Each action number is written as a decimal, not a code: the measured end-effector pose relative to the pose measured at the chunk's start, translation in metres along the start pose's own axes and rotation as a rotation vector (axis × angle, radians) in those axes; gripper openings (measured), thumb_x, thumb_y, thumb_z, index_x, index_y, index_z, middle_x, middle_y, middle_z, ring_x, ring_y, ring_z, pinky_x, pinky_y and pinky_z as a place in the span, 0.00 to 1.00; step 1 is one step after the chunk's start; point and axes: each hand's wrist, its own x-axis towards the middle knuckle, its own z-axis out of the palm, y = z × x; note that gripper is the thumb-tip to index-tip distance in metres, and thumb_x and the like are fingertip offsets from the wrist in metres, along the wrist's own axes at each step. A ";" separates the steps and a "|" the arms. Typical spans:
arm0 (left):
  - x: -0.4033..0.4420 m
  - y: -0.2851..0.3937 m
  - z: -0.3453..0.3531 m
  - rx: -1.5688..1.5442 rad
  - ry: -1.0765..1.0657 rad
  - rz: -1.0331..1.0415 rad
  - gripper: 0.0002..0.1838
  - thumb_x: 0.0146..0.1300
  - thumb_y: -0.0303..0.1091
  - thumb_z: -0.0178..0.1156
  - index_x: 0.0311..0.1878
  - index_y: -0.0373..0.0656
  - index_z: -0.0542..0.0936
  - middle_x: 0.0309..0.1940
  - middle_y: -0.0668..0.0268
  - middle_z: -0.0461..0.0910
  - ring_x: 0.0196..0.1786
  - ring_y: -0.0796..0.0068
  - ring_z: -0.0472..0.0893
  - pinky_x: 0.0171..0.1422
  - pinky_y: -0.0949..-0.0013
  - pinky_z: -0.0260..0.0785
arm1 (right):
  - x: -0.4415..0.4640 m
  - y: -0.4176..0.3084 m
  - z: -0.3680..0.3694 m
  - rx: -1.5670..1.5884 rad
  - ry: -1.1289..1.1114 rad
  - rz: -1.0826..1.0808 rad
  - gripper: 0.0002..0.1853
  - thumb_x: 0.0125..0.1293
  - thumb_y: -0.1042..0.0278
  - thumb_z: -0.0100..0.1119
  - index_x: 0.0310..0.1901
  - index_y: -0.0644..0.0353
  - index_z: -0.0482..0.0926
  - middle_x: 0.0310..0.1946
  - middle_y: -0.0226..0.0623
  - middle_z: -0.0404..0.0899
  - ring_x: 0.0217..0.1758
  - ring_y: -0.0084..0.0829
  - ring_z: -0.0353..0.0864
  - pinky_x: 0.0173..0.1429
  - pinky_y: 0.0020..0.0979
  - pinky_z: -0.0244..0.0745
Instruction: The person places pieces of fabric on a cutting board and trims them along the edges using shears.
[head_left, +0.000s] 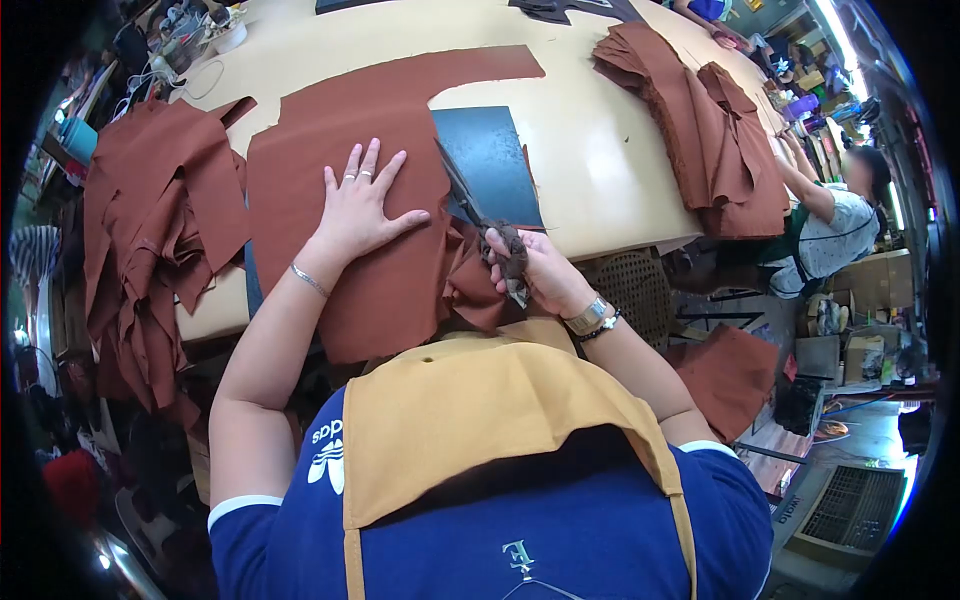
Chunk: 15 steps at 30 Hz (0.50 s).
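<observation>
A large rust-brown fabric piece [340,110] lies over the table's near edge, with a dark blue sheet [485,150] partly under it. My left hand [368,205] rests flat on the fabric, fingers spread, holding nothing. On the fabric's right side, my right hand [535,270] is closed around the cloth-wrapped handles of scissors [460,180]. The blades point up and away along the fabric's right edge, over the blue sheet. Folded fabric bunches just left of the handles.
Rust-brown fabric piles lie at the left [160,200] and right [690,140] of the table [580,130]. Another person [835,215] is at the right. A woven chair [630,295] stands below the near edge. More fabric [725,375] lies lower right.
</observation>
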 end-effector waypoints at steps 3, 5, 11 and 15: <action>-0.003 0.000 0.003 -0.013 0.027 -0.004 0.50 0.53 0.75 0.54 0.75 0.59 0.57 0.77 0.54 0.46 0.79 0.51 0.43 0.74 0.30 0.36 | 0.001 0.003 -0.001 -0.006 -0.005 -0.006 0.18 0.65 0.47 0.63 0.33 0.54 0.74 0.24 0.25 0.77 0.24 0.17 0.77 0.30 0.18 0.73; -0.004 0.001 0.004 -0.017 0.038 -0.004 0.50 0.53 0.75 0.54 0.75 0.59 0.57 0.77 0.54 0.47 0.79 0.50 0.43 0.74 0.30 0.36 | 0.000 0.006 -0.004 -0.015 -0.004 -0.013 0.18 0.65 0.48 0.64 0.34 0.54 0.74 0.24 0.25 0.77 0.25 0.16 0.77 0.30 0.18 0.73; -0.009 0.003 0.005 -0.017 0.047 -0.003 0.50 0.53 0.75 0.54 0.75 0.59 0.58 0.77 0.54 0.47 0.79 0.50 0.44 0.74 0.30 0.37 | -0.007 0.012 -0.004 0.004 -0.003 -0.022 0.16 0.66 0.51 0.64 0.34 0.55 0.75 0.26 0.24 0.76 0.25 0.15 0.77 0.30 0.19 0.74; -0.009 0.002 0.008 -0.035 0.077 0.008 0.51 0.52 0.76 0.54 0.75 0.56 0.59 0.77 0.52 0.48 0.79 0.50 0.44 0.73 0.29 0.36 | -0.013 0.003 -0.002 0.058 -0.030 0.026 0.17 0.66 0.50 0.63 0.34 0.56 0.74 0.26 0.24 0.76 0.25 0.15 0.77 0.30 0.19 0.74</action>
